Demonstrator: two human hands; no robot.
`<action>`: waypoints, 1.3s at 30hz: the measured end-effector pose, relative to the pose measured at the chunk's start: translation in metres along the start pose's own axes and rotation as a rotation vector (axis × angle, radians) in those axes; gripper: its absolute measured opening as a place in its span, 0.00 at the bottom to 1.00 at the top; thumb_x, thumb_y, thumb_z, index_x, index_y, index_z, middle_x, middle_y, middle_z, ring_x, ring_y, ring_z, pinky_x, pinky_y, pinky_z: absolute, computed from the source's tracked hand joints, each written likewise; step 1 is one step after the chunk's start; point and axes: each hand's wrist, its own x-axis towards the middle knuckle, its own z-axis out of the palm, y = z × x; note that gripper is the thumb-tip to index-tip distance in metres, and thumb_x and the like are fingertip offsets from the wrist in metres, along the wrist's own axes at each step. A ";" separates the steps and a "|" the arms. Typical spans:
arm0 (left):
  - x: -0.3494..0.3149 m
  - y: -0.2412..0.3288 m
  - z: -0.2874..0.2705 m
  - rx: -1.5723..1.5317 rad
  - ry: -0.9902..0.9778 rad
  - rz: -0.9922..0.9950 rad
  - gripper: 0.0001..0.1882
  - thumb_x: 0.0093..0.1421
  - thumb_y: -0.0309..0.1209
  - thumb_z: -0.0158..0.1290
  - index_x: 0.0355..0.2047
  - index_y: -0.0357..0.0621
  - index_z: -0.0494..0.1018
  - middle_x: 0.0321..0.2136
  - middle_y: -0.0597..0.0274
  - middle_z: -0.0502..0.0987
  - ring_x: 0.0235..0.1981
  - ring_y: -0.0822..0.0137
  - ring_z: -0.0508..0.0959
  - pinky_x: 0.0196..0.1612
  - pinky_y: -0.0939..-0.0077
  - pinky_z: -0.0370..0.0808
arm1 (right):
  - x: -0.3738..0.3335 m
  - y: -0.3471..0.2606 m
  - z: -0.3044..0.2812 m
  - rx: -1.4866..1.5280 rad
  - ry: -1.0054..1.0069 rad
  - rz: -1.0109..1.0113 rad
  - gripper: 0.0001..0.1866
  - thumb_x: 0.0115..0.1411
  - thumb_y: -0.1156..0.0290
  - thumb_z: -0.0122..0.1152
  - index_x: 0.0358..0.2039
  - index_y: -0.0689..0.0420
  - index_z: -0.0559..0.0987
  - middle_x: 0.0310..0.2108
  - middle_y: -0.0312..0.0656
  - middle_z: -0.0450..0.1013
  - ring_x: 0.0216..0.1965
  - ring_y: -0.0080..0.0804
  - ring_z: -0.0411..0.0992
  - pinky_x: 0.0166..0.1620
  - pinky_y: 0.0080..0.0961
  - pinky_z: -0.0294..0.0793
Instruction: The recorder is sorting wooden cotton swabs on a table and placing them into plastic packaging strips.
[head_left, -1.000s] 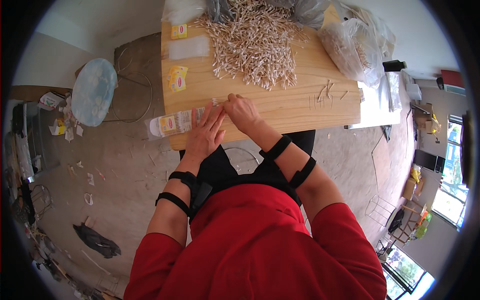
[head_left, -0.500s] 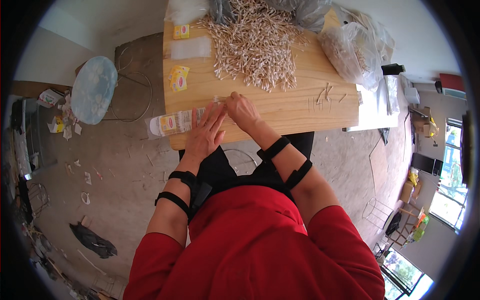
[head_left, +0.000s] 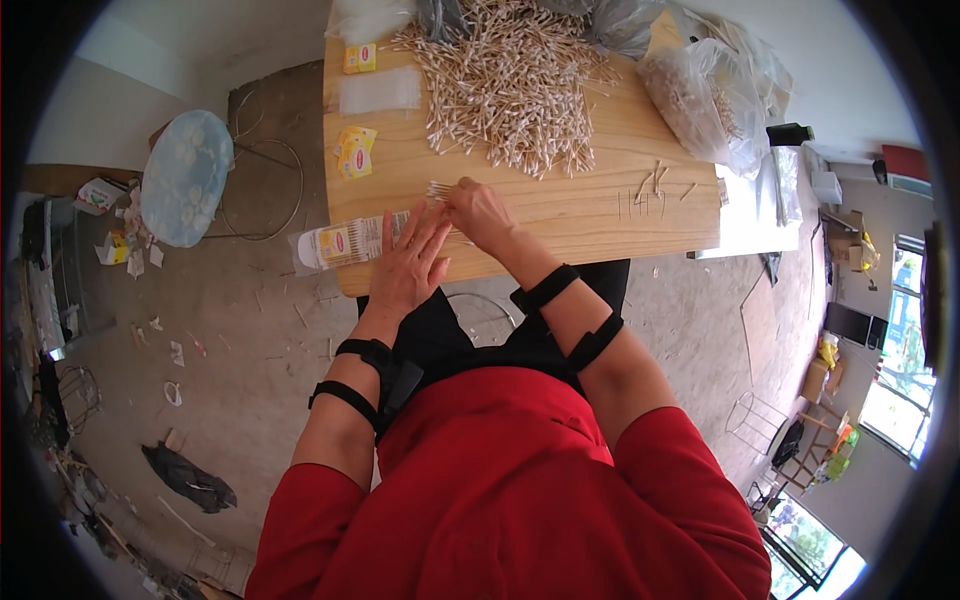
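Near the front edge of the wooden table, a clear plastic bag lies flat with a yellow label and a row of cotton swabs inside. My left hand rests over the bag's right end, its fingers stretched out. My right hand is closed just beyond the left fingertips, pinching a small bunch of cotton swabs whose white tips stick out to the left. The right fingers partly hide this bunch, and the bag's mouth is covered by my hands.
A large heap of loose cotton swabs covers the table's far middle. Yellow cards, clear empty sleeves and a yellow stack lie along the left. Several stray swabs and a filled plastic bag are at right.
My right hand has shifted very slightly left with the swabs in its fingers. The left hand stays on the bag.
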 end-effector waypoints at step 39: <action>0.001 0.001 -0.001 0.013 -0.004 0.003 0.30 0.60 0.35 0.54 0.63 0.54 0.63 0.68 0.69 0.58 0.70 0.62 0.54 0.72 0.49 0.45 | -0.090 -0.007 -0.013 0.149 0.234 0.015 0.04 0.57 0.73 0.62 0.33 0.56 0.81 0.33 0.44 0.74 0.37 0.47 0.74 0.40 0.39 0.74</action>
